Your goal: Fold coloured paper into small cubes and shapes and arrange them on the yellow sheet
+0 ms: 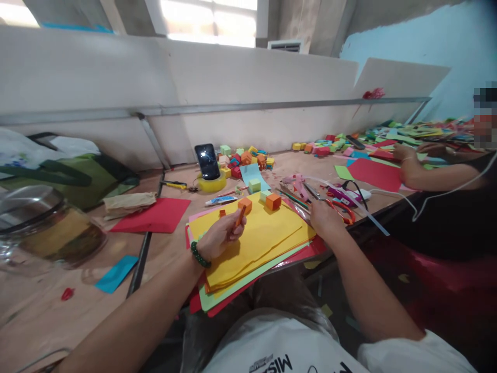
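My left hand (227,232), with a dark green bead bracelet (200,255) at the wrist, is closed on a small folded piece of orange paper (240,215). It is above a stack of yellow paper sheets (267,238). Small orange paper cubes (273,201) and a pale green cube (254,185) stand at the stack's far side. My right hand (326,223) is at the stack's right edge, among a pencil (294,199), scissors with orange handles (347,211) and a pink glue gun (297,184). Its fingertips are hidden, so I cannot see whether it grips anything.
A phone (207,161) leans upright on a yellow tape roll (212,182). Behind lies a pile of coloured paper cubes (246,158). A glass teapot (54,228) stands at left, near red paper (155,216). At right, another person's arm (430,173) rests by red sheets (375,175).
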Tool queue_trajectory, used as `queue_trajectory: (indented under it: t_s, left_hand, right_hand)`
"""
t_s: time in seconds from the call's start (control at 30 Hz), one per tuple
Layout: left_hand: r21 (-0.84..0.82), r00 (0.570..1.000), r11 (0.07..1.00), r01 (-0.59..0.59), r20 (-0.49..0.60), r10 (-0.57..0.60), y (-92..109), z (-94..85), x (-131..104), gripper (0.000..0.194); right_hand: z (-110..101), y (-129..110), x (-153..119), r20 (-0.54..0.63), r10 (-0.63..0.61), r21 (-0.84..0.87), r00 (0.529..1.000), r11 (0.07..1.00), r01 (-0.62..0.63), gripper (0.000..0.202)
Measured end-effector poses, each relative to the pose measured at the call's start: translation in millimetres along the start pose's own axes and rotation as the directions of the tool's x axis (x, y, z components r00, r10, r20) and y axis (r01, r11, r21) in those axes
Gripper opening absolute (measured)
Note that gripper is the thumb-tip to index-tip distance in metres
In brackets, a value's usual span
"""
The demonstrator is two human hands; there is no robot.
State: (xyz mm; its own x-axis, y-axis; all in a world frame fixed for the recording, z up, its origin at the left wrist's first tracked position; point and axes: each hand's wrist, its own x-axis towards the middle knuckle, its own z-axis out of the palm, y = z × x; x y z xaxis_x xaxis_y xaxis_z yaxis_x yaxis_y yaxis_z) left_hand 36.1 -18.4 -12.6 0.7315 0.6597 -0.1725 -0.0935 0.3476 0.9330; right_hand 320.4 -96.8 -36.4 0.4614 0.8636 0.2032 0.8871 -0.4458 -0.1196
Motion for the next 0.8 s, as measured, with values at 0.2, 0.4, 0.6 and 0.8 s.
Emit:
queue_trajectory:
  t_s: [0.2, 0.4, 0.6, 0.8]
  left_hand:
    - [0.021, 0.997, 0.998, -0.055, -0.05, 0.056, 6, 8.6, -4, 0.031]
    - [0.029, 0.995, 0.997, -0.076, -0.059, 0.078, 5, 9.0, -3, 0.031]
    - [0.078, 0.991, 0.989, -0.127, -0.043, 0.131, 4, 10.4, -2, 0.046]
    - [0.052, 0.992, 0.991, -0.124, -0.027, 0.125, 5, 9.8, -4, 0.046]
  right_hand:
    - [-36, -19, -64, -0.195, -0.177, 0.617, 0.965, 0.742, 0.261, 0.031]
    - [-46, -33, -92, -0.204, -0.163, 0.794, 0.965, 0.549, 0.26, 0.038]
    - [-44, -40, -98, -0.298, -0.208, 0.737, 0.932, 0.57, 0.363, 0.038]
    - [-35, -42, -95, -0.427, -0.321, 0.559, 0.845, 0.641, 0.526, 0.033]
